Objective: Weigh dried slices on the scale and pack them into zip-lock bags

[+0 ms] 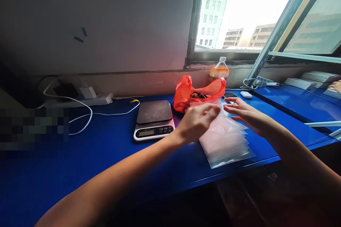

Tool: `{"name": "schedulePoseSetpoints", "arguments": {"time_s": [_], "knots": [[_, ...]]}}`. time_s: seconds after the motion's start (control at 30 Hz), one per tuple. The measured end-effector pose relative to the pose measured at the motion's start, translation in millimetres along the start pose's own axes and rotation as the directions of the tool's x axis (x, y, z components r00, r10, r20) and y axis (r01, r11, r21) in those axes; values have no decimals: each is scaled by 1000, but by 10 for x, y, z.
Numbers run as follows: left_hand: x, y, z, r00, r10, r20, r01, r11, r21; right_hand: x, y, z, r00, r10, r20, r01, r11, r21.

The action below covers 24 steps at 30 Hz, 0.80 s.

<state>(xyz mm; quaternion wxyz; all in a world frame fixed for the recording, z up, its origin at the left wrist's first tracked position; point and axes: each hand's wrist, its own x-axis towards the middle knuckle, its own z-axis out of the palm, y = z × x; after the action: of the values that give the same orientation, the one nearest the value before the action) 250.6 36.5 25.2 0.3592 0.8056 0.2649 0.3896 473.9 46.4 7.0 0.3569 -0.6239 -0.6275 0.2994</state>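
My left hand [198, 121] is over the near left part of a fanned stack of clear plastic bags [226, 145], its fingers curled together and slightly blurred. What they hold, if anything, I cannot make out. Facing it from the right, my right hand [246, 114] has its fingers stretched out and apart, with nothing visible in them. Just behind both hands stands a red plastic bag [182, 95], its mouth open on dark contents [198, 95]. Left of the hands sits a digital kitchen scale [154, 111] with a bare dark plate; its display shows no readable figure.
A bottle of orange drink [220, 70] stands by the window. Near it lie a phone [229, 95] and a white earphone case [246, 94]. A power strip [103, 98] with a white cable [92, 111] runs along the wall. White boxes [299, 83] and another person's hand [336, 87] are at right.
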Motion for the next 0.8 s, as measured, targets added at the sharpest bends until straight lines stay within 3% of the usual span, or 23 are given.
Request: {"name": "schedulePoseSetpoints", "arguments": {"time_s": [0.07, 0.13, 0.3, 0.5, 0.7, 0.8], "knots": [[110, -54, 8, 997, -23, -67, 30, 994, 107, -155, -77, -27, 999, -26, 45, 26, 999, -19], [113, -146, 83, 1000, -11, -1, 11, 945, 325, -315, -102, 8, 986, -123, 112, 137, 981, -136], [-209, -316, 343, 984, -53, 168, -51, 826, 561, -616, 101, 251, 948, -280, 150, 316, 879, -358], [-299, -325, 404, 963, -109, 246, -61, 803, 593, -730, 353, 426, 922, -385, 43, 372, 850, -373], [-318, -367, 428, 965, -80, 248, -91, 789, 608, -740, 372, 463, 904, -427, 13, 400, 835, -378], [-283, -278, 387, 972, -63, 228, -101, 761, 641, -734, 409, 429, 888, -457, 46, 422, 774, -471]]}}
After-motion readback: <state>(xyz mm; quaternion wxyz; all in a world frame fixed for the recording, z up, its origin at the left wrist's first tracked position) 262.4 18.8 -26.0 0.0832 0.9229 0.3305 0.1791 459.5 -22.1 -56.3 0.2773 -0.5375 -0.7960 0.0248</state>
